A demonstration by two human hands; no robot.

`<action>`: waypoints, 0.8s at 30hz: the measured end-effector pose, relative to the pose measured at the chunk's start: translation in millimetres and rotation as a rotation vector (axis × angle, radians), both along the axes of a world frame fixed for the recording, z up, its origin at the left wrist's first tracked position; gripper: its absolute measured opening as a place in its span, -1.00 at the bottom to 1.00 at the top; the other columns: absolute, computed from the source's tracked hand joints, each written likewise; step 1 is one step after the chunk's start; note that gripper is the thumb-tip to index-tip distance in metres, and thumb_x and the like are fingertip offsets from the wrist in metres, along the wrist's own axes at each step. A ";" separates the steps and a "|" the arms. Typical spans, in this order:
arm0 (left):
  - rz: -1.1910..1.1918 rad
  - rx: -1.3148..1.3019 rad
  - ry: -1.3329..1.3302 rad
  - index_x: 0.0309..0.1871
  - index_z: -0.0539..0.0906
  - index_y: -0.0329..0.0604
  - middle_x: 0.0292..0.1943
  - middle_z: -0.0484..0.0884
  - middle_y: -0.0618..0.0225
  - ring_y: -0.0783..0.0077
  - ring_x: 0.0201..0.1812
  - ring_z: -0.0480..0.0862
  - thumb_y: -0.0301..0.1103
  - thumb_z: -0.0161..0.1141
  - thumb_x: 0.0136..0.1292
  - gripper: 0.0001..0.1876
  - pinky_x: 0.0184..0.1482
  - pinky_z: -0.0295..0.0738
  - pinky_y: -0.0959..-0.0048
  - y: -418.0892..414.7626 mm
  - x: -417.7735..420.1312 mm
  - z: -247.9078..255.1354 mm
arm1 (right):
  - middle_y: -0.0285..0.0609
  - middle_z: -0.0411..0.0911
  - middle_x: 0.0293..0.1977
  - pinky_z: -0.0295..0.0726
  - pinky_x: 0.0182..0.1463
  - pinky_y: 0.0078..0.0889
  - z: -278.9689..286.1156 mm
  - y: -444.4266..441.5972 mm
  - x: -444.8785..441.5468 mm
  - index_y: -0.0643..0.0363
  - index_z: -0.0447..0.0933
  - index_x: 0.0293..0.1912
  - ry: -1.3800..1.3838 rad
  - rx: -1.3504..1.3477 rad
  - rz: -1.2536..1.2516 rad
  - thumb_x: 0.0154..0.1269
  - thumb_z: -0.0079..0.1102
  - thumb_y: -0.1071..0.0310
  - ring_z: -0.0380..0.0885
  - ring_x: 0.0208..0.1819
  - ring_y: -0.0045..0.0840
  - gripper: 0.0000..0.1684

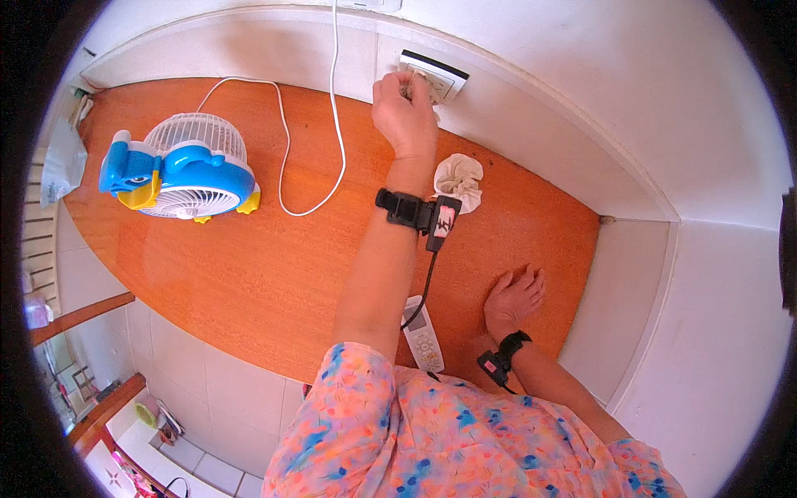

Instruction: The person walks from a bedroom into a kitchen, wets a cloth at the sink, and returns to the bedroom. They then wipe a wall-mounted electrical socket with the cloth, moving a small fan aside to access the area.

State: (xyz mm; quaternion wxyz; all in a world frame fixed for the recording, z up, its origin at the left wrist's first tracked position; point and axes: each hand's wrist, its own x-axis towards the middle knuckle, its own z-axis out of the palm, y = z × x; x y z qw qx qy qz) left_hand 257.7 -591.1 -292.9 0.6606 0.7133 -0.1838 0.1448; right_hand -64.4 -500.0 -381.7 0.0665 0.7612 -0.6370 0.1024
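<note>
My left hand (403,121) is raised to the wall socket (443,84), its fingers closed on a crumpled piece of whitish tissue or cloth (427,89) that touches the socket's face. The fingers hide the socket's left part. On the wooden table, my right hand (514,302) rests with its fingers spread and nothing in it. A crumpled white tissue (459,179) lies beside my left wrist. Close to my body is a white remote control (424,339), partly under the black cable from my left wrist strap.
A blue and white bird-shaped fan (199,168) stands at the table's left. White cables (339,134) loop across the orange-brown tabletop (249,274). The wall borders the far and right sides. A plastic bag (64,159) sits at the far left edge.
</note>
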 end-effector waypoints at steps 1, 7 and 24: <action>-0.046 -0.066 0.109 -0.46 0.56 -0.30 -0.47 0.54 0.16 0.16 -0.45 0.55 -0.44 0.23 0.04 -0.89 -0.36 0.46 0.28 -2.2 4.6 -7.3 | 0.13 0.16 0.25 0.04 0.30 0.12 0.4 0.9 1.2 0.21 0.25 0.19 0.001 0.003 -0.001 0.30 -0.06 0.12 0.09 0.29 -0.01 -0.45; -0.138 -0.150 0.288 -0.39 0.55 -0.37 -0.55 0.59 0.27 0.53 -0.55 0.56 -0.49 0.23 0.07 -0.88 -0.54 0.46 0.53 -4.7 15.9 -12.2 | 0.12 0.16 0.25 0.03 0.30 0.13 1.6 0.7 4.7 0.22 0.25 0.18 -0.006 0.010 -0.031 0.30 -0.06 0.12 0.09 0.29 -0.02 -0.45; -0.206 -0.059 0.390 -0.44 0.60 -0.33 -0.58 0.60 0.24 0.53 -0.55 0.55 -0.42 0.29 0.01 -0.86 -0.48 0.45 0.51 10.1 28.4 -8.9 | 0.14 0.15 0.25 0.02 0.32 0.10 11.4 0.5 4.7 0.27 0.25 0.19 0.006 0.069 -0.028 0.30 -0.08 0.12 0.07 0.30 -0.01 -0.44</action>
